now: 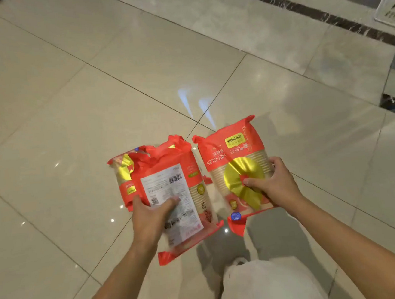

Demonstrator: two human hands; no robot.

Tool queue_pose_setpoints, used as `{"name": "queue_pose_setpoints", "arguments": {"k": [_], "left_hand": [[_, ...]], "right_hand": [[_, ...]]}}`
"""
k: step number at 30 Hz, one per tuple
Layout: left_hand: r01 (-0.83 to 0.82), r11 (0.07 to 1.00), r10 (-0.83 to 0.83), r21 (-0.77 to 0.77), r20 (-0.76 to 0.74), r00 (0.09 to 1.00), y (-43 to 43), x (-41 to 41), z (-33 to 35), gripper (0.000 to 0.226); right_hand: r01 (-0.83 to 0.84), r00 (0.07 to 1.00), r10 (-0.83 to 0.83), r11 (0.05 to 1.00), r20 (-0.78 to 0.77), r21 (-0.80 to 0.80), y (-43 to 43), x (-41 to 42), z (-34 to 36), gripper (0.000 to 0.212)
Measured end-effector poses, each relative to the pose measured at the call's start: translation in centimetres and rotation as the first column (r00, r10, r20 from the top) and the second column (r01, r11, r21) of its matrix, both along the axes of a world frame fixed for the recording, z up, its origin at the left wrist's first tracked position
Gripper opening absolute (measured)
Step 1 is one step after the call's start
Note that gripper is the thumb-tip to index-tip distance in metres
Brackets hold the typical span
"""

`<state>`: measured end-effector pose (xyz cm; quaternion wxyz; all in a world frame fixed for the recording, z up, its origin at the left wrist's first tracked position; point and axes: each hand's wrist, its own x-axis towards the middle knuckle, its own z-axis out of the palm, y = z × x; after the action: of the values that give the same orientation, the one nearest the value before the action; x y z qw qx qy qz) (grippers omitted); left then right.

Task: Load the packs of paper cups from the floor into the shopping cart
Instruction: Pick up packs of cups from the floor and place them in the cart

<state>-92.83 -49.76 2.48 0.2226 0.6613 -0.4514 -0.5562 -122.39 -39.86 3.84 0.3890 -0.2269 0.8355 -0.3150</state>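
We stand on glossy beige floor tiles [73,118], dark border strip [298,7] upper right. Our left hand [147,216] grips two cup packs [171,190]; our right hand [272,183] grips another pack [236,160], centre frame.

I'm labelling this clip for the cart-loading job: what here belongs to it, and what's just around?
Job:
- left hand on the label-side pack
- a third pack behind it
- right hand on the gold-circle pack

Just around:
- tiled floor
- white basket-like object, top right, unclear
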Motion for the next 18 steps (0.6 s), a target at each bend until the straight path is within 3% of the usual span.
{"name": "queue_pose_setpoints", "arguments": {"k": [5, 9, 14, 18], "left_hand": [[-0.084, 0.976, 0.085, -0.203, -0.005, 0.996, -0.2, 7.8, 30.8, 0.064], [-0.189, 0.920, 0.179, -0.344, -0.059, 0.982, 3.6, 15.1, 50.8, 0.060], [-0.408, 0.779, 0.400, -0.477, -0.124, 0.908, 13.3, 24.8, 66.5, 0.071], [-0.589, 0.613, 0.624, -0.526, -0.133, 0.770, 24.9, 31.8, 72.0, 0.070]], "right_hand": [[-0.101, 0.994, 0.109, 0.966, 0.022, -0.240, -2.4, 7.1, 29.4, 0.078], [-0.174, 0.975, 0.216, 0.893, 0.056, -0.414, -1.8, 14.6, 48.0, 0.078], [-0.307, 0.900, 0.428, 0.756, 0.082, -0.578, 1.2, 24.8, 60.9, 0.072], [-0.428, 0.760, 0.636, 0.648, 0.138, -0.631, 5.4, 33.7, 64.9, 0.073]]}}
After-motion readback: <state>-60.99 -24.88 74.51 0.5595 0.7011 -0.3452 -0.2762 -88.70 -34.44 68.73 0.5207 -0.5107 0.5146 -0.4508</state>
